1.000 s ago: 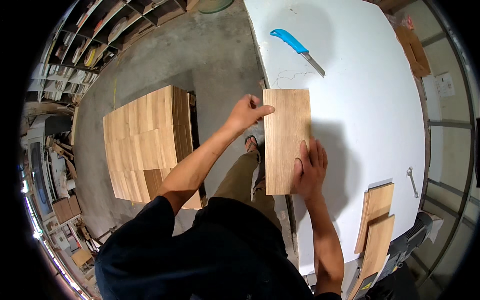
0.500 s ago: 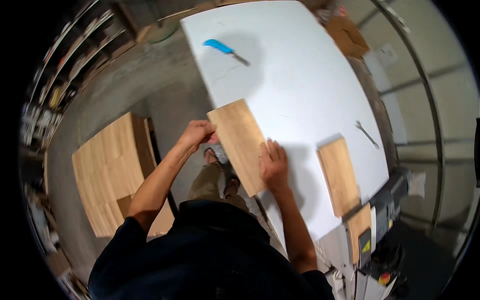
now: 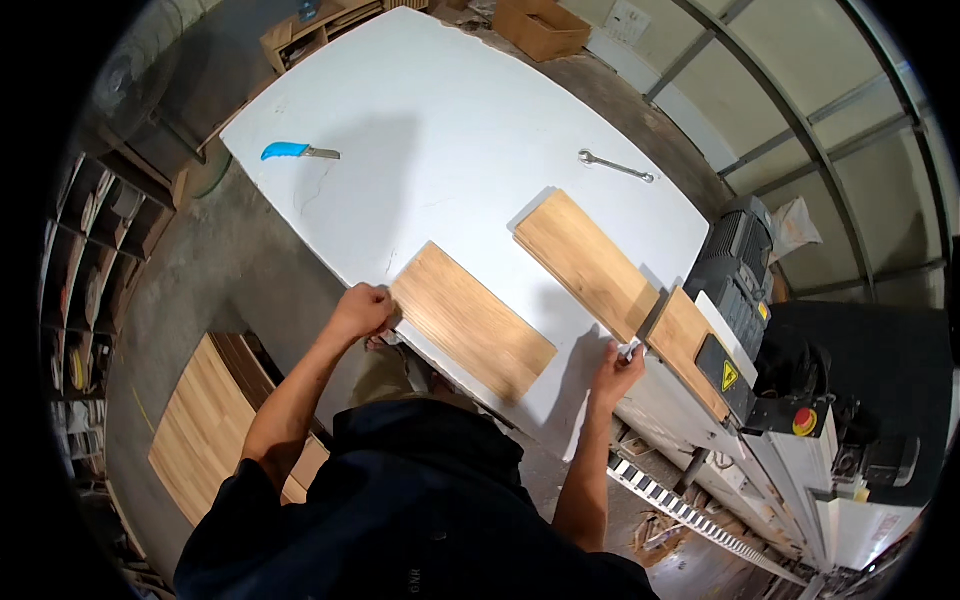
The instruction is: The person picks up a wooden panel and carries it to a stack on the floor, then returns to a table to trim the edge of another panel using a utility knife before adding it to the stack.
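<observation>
A short wooden plank point(image 3: 470, 325) lies flat on the white tabletop point(image 3: 450, 160), close to its near edge. At the plank's left corner is my left hand point(image 3: 360, 312), its fingers curled closed; what they hold, if anything, is hidden. My right hand point(image 3: 614, 378) is off the plank, pinching a small crumpled white piece point(image 3: 629, 349), perhaps paper or cloth. Just beyond it lies a longer plank point(image 3: 585, 262), its near end by the machine. Another plank piece point(image 3: 690, 350) sits on the machine's feed side.
A blue-handled knife point(image 3: 300, 151) and an open-end wrench point(image 3: 615, 166) lie on the tabletop. To the right stands a machine with a motor point(image 3: 738, 250) and a red stop button point(image 3: 804, 421). A stack of planks point(image 3: 205, 430) is on the left, and a cardboard box point(image 3: 540, 28) stands behind.
The short plank, held tilted at the table edge before, now lies flat on the tabletop. My right hand has left it and moved right toward the machine. The view has turned right.
</observation>
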Demonstrator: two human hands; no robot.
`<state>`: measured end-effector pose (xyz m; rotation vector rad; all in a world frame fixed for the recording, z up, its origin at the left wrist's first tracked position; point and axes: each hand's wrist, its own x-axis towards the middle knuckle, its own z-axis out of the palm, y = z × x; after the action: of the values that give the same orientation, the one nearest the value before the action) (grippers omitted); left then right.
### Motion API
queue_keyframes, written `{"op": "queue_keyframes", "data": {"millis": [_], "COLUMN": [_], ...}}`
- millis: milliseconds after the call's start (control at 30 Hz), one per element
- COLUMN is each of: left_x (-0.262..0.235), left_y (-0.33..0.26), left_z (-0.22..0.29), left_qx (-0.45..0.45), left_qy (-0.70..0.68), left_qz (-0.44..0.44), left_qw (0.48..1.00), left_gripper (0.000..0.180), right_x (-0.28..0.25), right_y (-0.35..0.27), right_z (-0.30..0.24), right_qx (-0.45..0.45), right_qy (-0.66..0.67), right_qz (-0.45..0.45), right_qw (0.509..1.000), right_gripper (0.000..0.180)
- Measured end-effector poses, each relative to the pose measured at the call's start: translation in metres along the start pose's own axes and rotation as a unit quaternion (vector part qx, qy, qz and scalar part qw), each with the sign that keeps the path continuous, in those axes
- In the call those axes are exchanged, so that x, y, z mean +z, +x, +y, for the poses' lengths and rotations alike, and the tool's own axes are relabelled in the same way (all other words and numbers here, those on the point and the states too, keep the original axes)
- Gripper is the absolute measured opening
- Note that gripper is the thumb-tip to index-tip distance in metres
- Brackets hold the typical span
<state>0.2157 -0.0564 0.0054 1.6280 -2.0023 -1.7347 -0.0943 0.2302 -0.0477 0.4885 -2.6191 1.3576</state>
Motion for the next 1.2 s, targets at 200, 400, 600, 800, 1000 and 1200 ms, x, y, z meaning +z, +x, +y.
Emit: {"op": "queue_keyframes", "data": {"millis": [200, 400, 600, 800, 1000, 1200], "left_x": [0.064, 0.117, 0.098, 0.024, 0.009, 0.029], "left_y": [0.052, 0.142, 0.097, 0.016, 0.013, 0.066], "left_z": [0.090, 0.122, 0.116, 0.010, -0.021, 0.062], "left_qx": [0.308, 0.298, 0.226, 0.183, 0.276, 0.354], "left_qy": [0.166, 0.105, 0.024, -0.141, 0.020, 0.117], "left_qz": [0.045, -0.065, -0.012, -0.017, 0.045, -0.028], "left_qw": [0.936, 0.947, 0.974, 0.973, 0.960, 0.927], "left_gripper": [0.026, 0.040, 0.021, 0.017, 0.030, 0.045], "right_x": [0.007, 0.025, 0.009, -0.011, -0.019, 0.009], "right_y": [0.029, 0.031, -0.024, -0.122, -0.151, -0.041], "right_z": [0.006, -0.011, -0.053, -0.090, -0.068, -0.039], "right_qx": [0.062, 0.060, 0.223, 0.326, 0.169, 0.200], "right_qy": [0.106, 0.095, 0.285, 0.268, 0.024, 0.136], "right_qz": [-0.006, 0.040, 0.070, 0.004, -0.070, 0.028], "right_qw": [0.992, 0.993, 0.930, 0.906, 0.983, 0.970], "right_gripper": [0.028, 0.022, 0.019, 0.031, 0.027, 0.022]}}
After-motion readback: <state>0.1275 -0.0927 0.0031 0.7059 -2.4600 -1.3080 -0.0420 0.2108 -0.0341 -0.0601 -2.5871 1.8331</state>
